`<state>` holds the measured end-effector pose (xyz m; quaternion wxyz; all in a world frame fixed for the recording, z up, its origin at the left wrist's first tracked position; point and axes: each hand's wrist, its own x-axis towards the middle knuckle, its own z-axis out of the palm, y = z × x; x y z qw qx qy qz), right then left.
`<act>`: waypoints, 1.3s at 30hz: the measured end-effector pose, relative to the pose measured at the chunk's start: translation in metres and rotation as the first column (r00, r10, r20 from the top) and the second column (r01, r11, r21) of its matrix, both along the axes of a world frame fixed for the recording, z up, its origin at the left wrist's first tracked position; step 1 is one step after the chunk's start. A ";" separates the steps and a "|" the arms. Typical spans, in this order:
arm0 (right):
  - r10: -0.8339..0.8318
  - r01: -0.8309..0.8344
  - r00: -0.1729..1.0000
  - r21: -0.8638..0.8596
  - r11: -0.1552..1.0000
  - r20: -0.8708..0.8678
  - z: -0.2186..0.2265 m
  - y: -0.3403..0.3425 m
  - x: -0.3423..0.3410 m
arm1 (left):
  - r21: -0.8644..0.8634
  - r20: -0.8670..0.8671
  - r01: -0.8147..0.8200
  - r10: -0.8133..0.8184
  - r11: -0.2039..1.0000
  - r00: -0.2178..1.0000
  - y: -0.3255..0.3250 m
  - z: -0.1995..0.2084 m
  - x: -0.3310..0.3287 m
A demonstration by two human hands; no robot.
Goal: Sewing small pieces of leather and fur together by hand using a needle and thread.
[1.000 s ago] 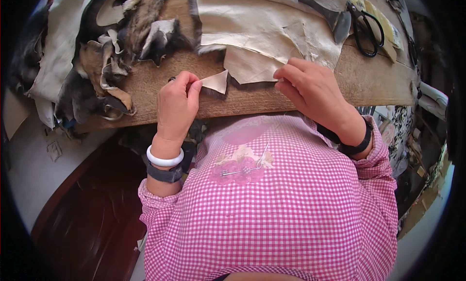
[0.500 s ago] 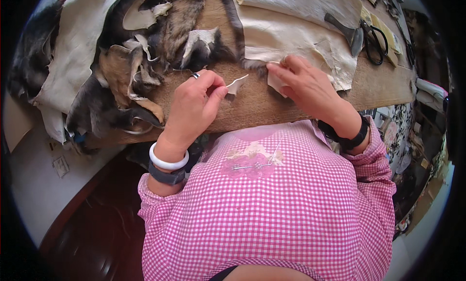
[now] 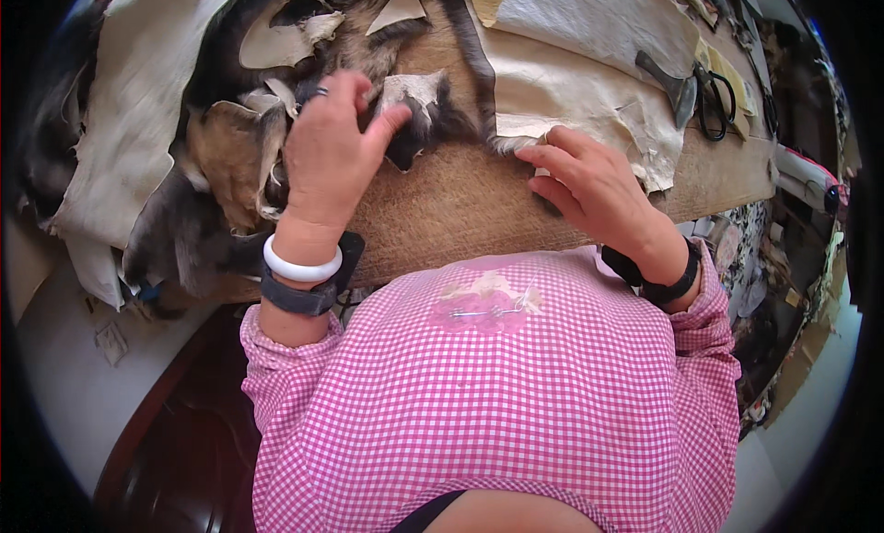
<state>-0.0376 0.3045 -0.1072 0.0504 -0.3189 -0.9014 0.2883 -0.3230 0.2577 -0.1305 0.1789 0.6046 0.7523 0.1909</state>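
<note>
My left hand [image 3: 336,151] hovers over a heap of fur scraps [image 3: 230,160] on the left. Its thumb and fingers are spread, with nothing visible between them. Just right of its thumb lies a fur scrap with a whitish skin side [image 3: 412,93]. My right hand [image 3: 594,183] rests by the lower left corner of a large cream hide [image 3: 562,86] with a dark fur edge. Thumb and index finger close on a small pale hide scrap [image 3: 541,172], mostly hidden under the fingers.
A wooden board [image 3: 442,206] lies under the work. Black-handled scissors [image 3: 715,100] and a dark metal blade [image 3: 670,86] lie at the back right. A long pale hide [image 3: 133,100] drapes over the left side. A triangular hide scrap [image 3: 398,10] lies at the back.
My left hand has moved left and away from me, opening; the small scrap it pinched is gone from its fingers. My right hand stays near the cream hide's corner. The view has shifted slightly.
</note>
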 end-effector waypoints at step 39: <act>-0.329 -0.097 0.875 -0.794 0.600 -0.355 0.023 0.012 -0.032 | -0.012 0.990 0.078 0.001 0.997 0.140 -0.022 0.028 0.037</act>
